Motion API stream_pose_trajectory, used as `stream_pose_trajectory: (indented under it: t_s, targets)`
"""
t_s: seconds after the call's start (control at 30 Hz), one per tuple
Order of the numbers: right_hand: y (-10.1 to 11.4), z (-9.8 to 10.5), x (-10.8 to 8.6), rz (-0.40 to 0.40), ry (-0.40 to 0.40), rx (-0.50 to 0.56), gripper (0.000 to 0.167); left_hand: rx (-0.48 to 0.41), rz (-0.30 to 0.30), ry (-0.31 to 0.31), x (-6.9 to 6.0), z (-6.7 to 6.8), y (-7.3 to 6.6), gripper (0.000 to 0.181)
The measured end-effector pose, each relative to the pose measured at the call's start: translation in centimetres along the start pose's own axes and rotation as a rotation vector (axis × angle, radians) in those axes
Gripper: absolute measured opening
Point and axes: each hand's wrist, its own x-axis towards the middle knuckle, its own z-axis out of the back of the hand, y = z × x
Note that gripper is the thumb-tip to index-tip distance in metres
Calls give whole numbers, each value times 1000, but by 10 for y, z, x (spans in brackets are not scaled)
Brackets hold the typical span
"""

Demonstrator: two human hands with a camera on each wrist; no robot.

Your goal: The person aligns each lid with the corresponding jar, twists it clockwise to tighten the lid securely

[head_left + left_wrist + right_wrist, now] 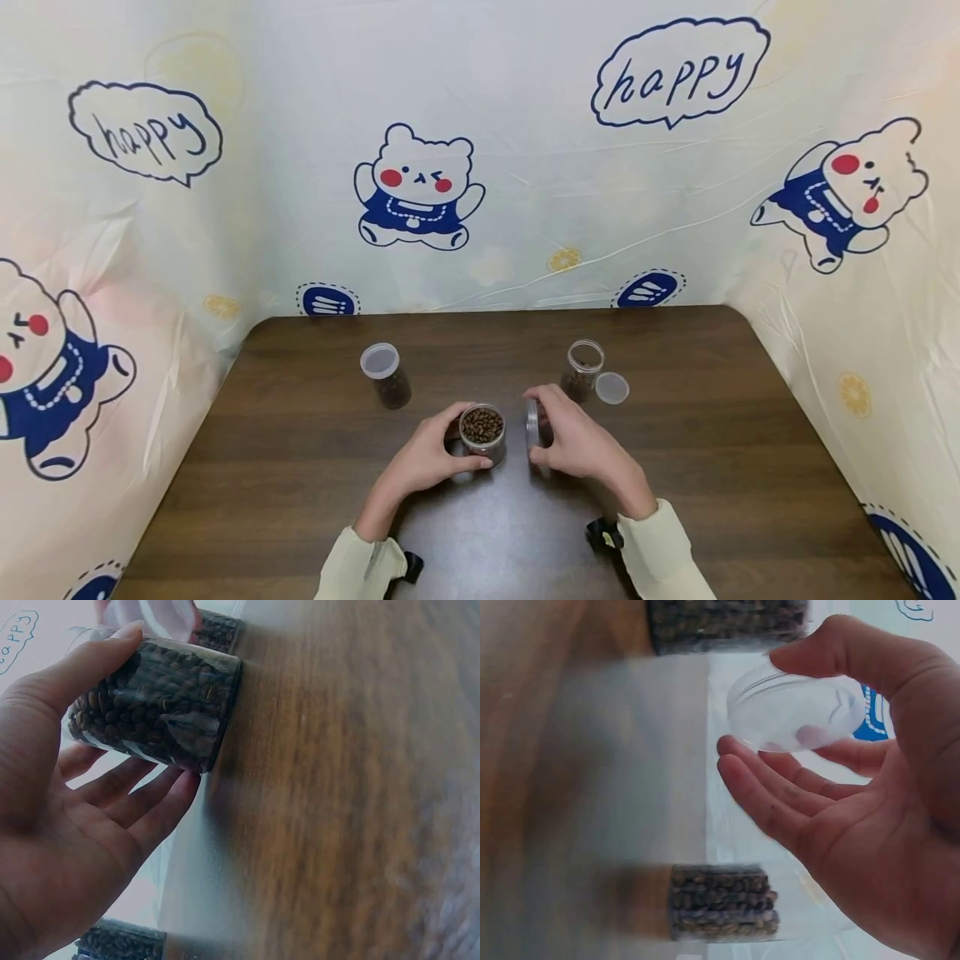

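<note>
My left hand (pixel 429 454) grips a clear jar (pixel 482 427) around its side, thumb on the near side and fingers on the far side. Dark brown coffee beans (pixel 161 697) fill it, and its mouth is uncovered. Just to the right, my right hand (pixel 581 439) pinches a clear round lid (pixel 791 709) by its rim between thumb and fingers. The lid is tipped on edge, apart from the jar. In the left wrist view the jar's base is at or very near the tabletop; whether it touches cannot be told.
A lidded jar (pixel 386 377) partly filled with beans stands at the back left. At the back right stands an uncovered jar (pixel 583 367) holding some beans, with a loose lid (pixel 612 388) beside it on the brown table (pixel 300 500). A printed curtain (pixel 525 192) surrounds the table.
</note>
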Motion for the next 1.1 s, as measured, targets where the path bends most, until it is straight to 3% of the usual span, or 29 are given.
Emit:
stream_pose_trajectory:
  t_s: [0.3,0.63,0.93,1.1]
  targets:
    - [12,12,1,71,-59,94,68,-1,-9,-6,1,1,0,76]
    - [23,1,8,174,-88,162,68,-4,0,-2,-1,1,0,75]
    - [32,-10,17,205,-29,184,69,-41,-1,17,0,2,1,72]
    - [33,-13,21,218,-37,171,69,-55,-4,20,1,1,1,70]
